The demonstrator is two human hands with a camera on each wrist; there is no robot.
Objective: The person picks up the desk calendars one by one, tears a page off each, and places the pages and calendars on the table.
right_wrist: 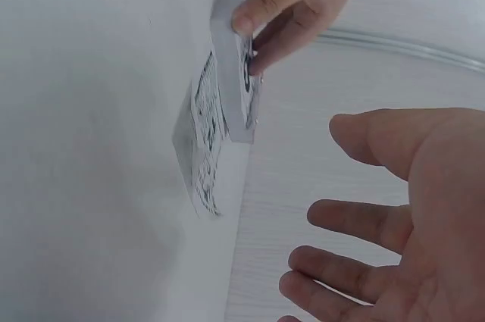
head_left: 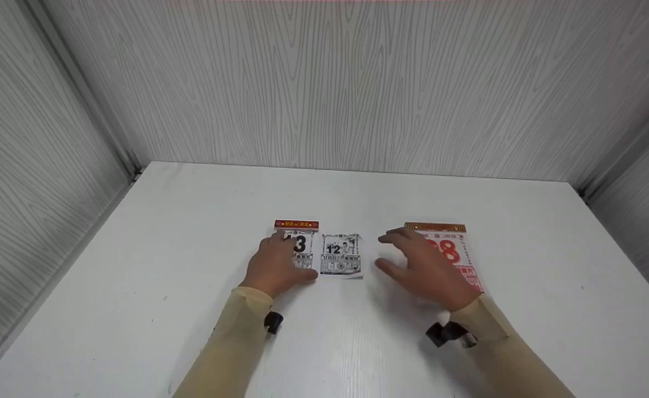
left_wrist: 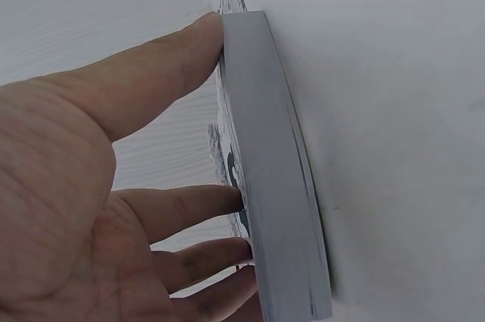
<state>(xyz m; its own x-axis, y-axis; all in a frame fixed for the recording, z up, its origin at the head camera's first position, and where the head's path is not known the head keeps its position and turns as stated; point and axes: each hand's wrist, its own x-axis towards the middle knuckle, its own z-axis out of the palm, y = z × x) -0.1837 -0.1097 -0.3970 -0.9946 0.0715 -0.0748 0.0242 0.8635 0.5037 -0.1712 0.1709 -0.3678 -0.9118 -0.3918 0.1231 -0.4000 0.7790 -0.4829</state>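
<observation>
My left hand (head_left: pixel 272 266) rests on a thick tear-off calendar (head_left: pixel 298 225) with a red header and a black "13". In the left wrist view, its fairly straight thumb and fingers touch the printed face beside the pad's thick grey edge (left_wrist: pixel 265 148). Just right of that pad lies a loose calendar sheet (head_left: pixel 341 254) printed "12", its lower corner lifted. My right hand (head_left: pixel 421 266) hovers with spread fingers, holding nothing. It partly covers a second calendar (head_left: pixel 447 251) with a brown-gold header and red numerals.
A white table (head_left: pixel 324 342) carries the calendars. Pale wood-grain panels stand behind it (head_left: pixel 324 83) and on both sides. Dark bands with small devices (head_left: pixel 446 333) sit at the wrists.
</observation>
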